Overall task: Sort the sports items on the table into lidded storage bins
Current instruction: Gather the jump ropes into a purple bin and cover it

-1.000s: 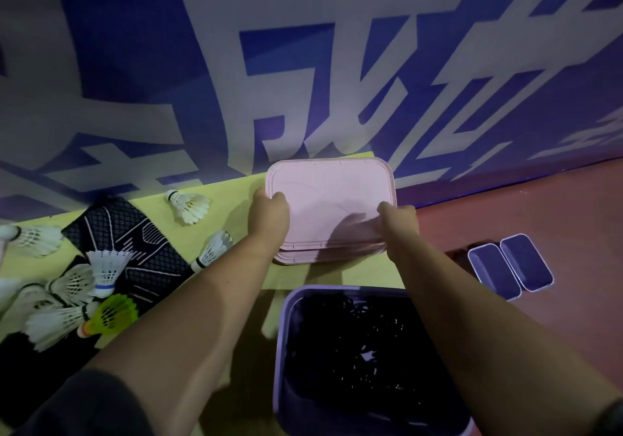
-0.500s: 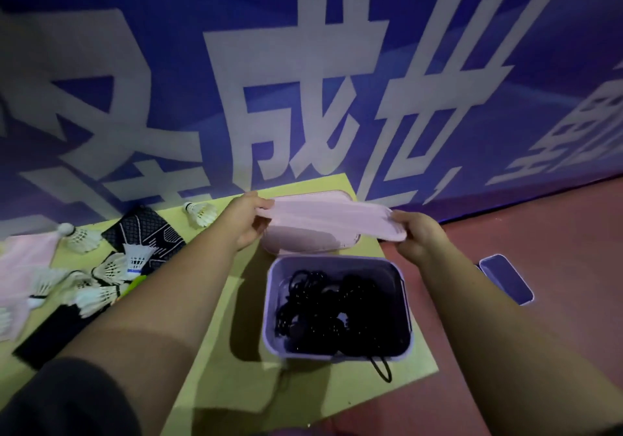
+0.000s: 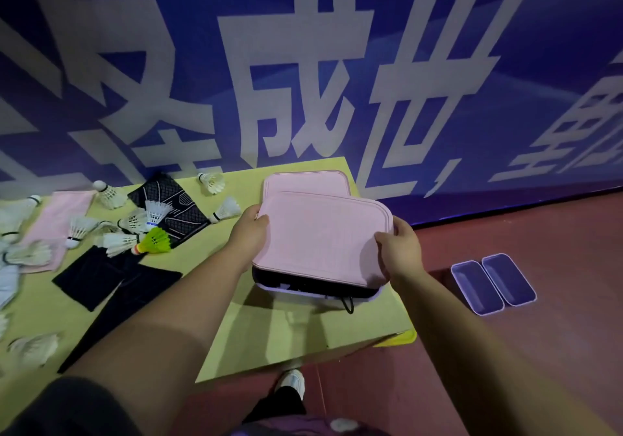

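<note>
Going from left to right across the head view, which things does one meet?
Pink cloth, green shuttlecock, left hand, held pink lid, right hand, two purple trays on the floor.

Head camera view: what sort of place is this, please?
Probably an indoor sports hall, perhaps for badminton. White feather shuttlecocks lie scattered on the pale yellow table, the floor is smooth red-brown court surface, and a large blue banner with white characters covers the wall.

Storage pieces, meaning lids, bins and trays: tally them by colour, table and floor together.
Pink: 2, the held lid and the rear lid.
Purple: 3, the bin and two floor trays.
Total: 5.
</note>
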{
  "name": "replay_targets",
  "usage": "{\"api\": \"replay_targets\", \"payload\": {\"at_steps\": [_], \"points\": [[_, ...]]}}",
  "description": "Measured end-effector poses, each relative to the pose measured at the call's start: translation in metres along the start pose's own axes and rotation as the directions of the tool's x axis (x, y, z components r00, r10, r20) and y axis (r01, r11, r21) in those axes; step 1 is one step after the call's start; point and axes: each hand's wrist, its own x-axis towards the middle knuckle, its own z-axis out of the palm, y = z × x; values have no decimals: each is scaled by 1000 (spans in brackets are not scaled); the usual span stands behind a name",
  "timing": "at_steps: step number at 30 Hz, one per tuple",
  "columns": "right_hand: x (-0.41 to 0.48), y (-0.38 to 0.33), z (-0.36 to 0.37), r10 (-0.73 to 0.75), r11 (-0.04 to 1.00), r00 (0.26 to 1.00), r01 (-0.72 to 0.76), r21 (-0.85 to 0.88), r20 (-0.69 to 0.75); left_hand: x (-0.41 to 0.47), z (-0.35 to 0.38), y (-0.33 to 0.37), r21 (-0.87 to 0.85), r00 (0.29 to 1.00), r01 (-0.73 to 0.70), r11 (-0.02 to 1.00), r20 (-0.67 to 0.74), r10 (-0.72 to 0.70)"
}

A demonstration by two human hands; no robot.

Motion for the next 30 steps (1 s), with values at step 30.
{"api": "replay_targets", "payload": {"at_steps": [30], "points": [[-12,21,25,263,775,737,224,-591,623,16,6,-7,-445,936,50,894,-291,-198]]}}
